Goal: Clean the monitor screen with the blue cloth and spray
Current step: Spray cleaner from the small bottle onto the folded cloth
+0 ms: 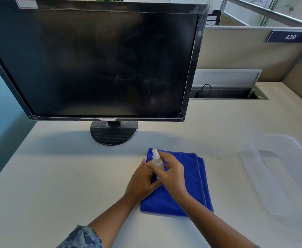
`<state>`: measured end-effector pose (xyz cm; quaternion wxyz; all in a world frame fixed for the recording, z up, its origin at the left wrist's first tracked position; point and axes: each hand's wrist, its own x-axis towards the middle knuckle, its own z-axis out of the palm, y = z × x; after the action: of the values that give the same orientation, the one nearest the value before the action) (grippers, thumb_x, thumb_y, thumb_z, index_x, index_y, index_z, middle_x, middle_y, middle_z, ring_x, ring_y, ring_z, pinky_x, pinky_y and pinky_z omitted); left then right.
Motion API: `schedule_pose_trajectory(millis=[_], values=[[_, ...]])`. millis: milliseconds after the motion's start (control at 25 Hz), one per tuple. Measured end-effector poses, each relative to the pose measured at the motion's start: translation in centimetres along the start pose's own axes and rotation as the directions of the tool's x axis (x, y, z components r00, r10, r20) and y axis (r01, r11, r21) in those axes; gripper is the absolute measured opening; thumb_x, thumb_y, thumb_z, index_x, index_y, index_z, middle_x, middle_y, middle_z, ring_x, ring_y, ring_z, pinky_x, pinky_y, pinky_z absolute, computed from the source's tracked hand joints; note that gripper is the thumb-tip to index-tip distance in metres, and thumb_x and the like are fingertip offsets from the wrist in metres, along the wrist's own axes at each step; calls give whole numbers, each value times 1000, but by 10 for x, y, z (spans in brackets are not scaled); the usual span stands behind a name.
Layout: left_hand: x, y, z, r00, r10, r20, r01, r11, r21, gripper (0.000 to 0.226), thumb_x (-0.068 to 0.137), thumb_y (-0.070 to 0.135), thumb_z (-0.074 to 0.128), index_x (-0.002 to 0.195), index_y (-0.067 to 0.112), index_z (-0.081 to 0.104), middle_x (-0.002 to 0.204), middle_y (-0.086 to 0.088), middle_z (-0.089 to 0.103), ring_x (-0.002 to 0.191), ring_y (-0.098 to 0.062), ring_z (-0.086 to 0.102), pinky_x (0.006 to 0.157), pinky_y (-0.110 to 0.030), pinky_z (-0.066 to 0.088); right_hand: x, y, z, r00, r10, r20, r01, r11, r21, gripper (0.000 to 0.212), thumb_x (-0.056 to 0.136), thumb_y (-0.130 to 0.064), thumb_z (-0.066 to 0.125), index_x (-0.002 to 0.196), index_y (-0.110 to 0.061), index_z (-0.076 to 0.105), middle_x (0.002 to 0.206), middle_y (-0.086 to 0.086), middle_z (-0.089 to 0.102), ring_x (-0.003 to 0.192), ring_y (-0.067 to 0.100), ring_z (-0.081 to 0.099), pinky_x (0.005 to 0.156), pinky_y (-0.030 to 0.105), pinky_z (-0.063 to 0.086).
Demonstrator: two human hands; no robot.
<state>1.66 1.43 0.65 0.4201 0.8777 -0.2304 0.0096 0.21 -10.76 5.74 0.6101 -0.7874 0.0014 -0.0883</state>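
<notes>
Monitor could streak if I overspray; my right hand grips the bottle, left hand flat against it.

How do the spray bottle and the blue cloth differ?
The spray bottle is small and whitish; the blue cloth is far larger and vivid blue. The bottle is held tilted by the right hand, left hand touching it; the cloth lies folded flat on the desk. Both are before the monitor.
</notes>
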Motion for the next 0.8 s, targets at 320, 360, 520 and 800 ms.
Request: schedule_pose_trajectory(millis=[320,360,520,800], values=[[-6,1,-7,990,-89,-111,72,986,-150,54,89,57,36,128,21,47,124,7,57,126,-8,46,119,-37,15,19,-4,-36,805,522,281,-590,653,475,25,94,-33,51,99,-10,60,71,3,62,57,14,61,52,28,52],[-6,2,-8,980,-141,-141,113,976,-187,49,92,51,34,127,20,48,122,10,56,123,-9,48,117,-44,22,19,-3,-39,728,593,345,-683,581,443,31,92,-40,52,92,-10,61,66,4,60,51,15,56,49,28,48],[-4,6,-9,956,-246,-163,199,946,-257,36,95,35,32,123,20,49,123,9,55,122,-12,49,108,-50,34,14,4,-44,506,749,428,-863,439,251,60,72,-73,58,56,-15,57,55,4,57,42,16,50,43,24,43],[-5,7,-8,953,-264,-148,222,942,-253,36,96,33,31,123,20,49,123,10,55,122,-11,49,109,-47,34,23,11,-44,484,821,304,-870,490,62,57,78,-65,55,48,-16,52,48,2,52,36,13,44,39,22,39]])
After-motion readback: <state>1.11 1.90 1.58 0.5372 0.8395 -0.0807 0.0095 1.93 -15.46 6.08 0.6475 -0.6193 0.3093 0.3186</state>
